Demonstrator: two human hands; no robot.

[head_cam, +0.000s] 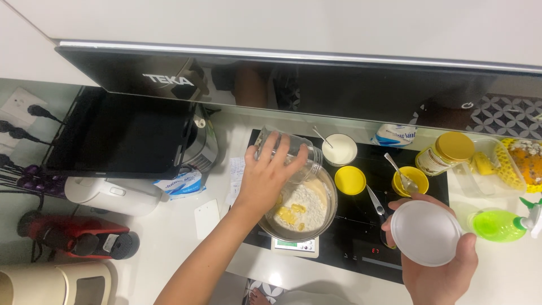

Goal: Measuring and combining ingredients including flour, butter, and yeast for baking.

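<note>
A white tabletop [175, 237] carries a black cooktop [361, 237], where a metal mixing bowl [324, 217] sits on a small white kitchen scale [293, 245] at the cooktop's 9 o'clock edge. The bowl holds white flour topped with yellow butter pieces [291, 214]. The left hand [265, 178] wraps a full grip around a clear glass jar [293, 149], tilted on its side over the bowl's rim at 11 o'clock. The right hand [440, 271], at the bowl's 4 o'clock, pinches a round white lid [426, 232] flat between thumb and fingers, above the cooktop's front right corner. Between bowl and lid lie a yellow lid [350, 179] and a spoon [375, 203]; a yellow cup [410, 181] with a spoon stands at the lid's 12 o'clock. A white bowl [339, 149] sits beside the jar at 3 o'clock. Open tabletop remains at the bowl's 8 o'clock; the right side is crowded by a yellow-capped jar [446, 152] and a green spray bottle [502, 225].
</note>
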